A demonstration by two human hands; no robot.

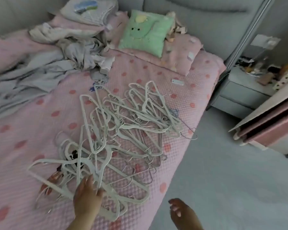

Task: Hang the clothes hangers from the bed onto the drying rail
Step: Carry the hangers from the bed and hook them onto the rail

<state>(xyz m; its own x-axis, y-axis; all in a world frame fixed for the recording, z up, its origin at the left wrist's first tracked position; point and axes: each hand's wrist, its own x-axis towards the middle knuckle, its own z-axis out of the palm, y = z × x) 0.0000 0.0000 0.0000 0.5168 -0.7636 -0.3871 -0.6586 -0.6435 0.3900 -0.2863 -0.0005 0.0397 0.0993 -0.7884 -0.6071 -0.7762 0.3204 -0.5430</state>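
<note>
**Hangers heaped ahead of the left hand, rail out of sight**

Hangers (116, 130), pale and tangled, lie in one long heap on the pink spotted bed (23, 130). The heap's long axis runs diagonally from the near-left corner, just under the hands, away to the far right near the bed's edge. The left hand (86, 199) is the nearer: it rests on the closest hangers with fingers stretched out, not plainly closed round any. The right hand (181, 213) hangs beside the bed over the floor (223, 163), fingers loosely curled, holding nothing. The next grasp therefore looks like the left hand's. No drying rail shows.

No writing is legible: the folded cloth (90, 10) by the headboard bears a blurred blue-green print, and the small white item (177, 82) beyond the heap shows no readable label.
</note>
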